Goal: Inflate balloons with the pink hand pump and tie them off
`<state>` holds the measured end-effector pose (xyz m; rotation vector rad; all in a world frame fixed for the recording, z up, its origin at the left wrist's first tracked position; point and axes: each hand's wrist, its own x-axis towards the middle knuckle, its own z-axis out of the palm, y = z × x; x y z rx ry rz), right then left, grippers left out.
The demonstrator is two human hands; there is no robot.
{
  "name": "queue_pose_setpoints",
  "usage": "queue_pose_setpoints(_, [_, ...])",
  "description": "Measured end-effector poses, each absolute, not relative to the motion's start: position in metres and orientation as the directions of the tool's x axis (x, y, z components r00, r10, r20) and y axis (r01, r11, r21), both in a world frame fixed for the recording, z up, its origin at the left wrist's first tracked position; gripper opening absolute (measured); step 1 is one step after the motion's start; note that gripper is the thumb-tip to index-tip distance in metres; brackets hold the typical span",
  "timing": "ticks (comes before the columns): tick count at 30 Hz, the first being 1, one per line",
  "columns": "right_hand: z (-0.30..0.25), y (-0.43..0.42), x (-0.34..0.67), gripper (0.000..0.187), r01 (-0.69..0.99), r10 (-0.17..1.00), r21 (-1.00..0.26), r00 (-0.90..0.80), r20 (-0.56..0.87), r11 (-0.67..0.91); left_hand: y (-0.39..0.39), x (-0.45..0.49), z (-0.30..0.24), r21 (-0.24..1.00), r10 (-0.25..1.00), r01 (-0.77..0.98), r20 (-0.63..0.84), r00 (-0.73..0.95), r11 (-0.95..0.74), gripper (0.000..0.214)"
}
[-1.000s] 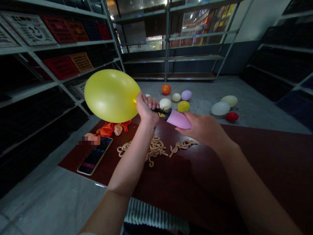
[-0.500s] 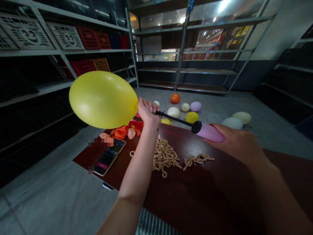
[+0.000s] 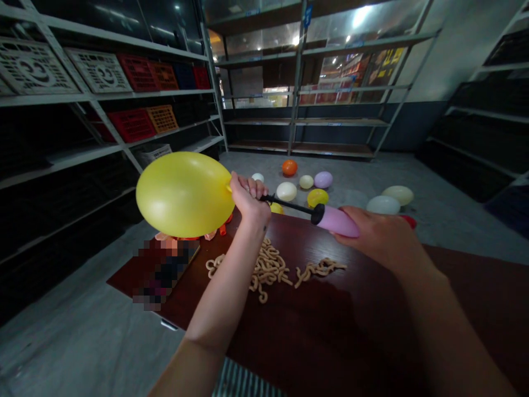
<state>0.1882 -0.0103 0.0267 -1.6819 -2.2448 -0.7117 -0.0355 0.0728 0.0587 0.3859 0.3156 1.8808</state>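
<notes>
My left hand (image 3: pixel 249 198) is closed round the neck of an inflated yellow balloon (image 3: pixel 184 193), pinning it onto the black nozzle of a hand pump. My right hand (image 3: pixel 382 239) grips the pink pump barrel (image 3: pixel 336 220), and the black rod between barrel and nozzle is drawn partly out. Both hands hover above a dark red table (image 3: pixel 351 325). Under them lies a heap of tan curly clips (image 3: pixel 270 267).
A blurred phone (image 3: pixel 165 270) and limp orange balloons (image 3: pixel 221 229) lie at the table's left end. Several inflated balloons (image 3: pixel 318 190) sit on the grey floor beyond. Metal shelves with crates (image 3: pixel 132 124) stand left, and more shelving stands behind and right.
The pump rod was pushed in a second ago, then pulled far out, and now is a little shorter again. The balloon has dropped slightly in the view as my head shifted.
</notes>
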Motion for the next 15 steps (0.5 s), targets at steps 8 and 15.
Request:
queue_pose_setpoints(8, [0.025,-0.013,0.164,0.04,0.944,0.842,0.167,-0.328,0.427,0.283,0.054,0.013,0.044,0.427,0.971,-0.874,0.145,-0.188,-0.233,0.053])
queue_pose_setpoints(15, [0.028,-0.017,0.158,0.041,0.953,0.847,0.124,-0.301,0.439,0.275,0.054,0.007,0.048,0.497,0.98,-0.845,0.106,-0.166,-0.197,0.053])
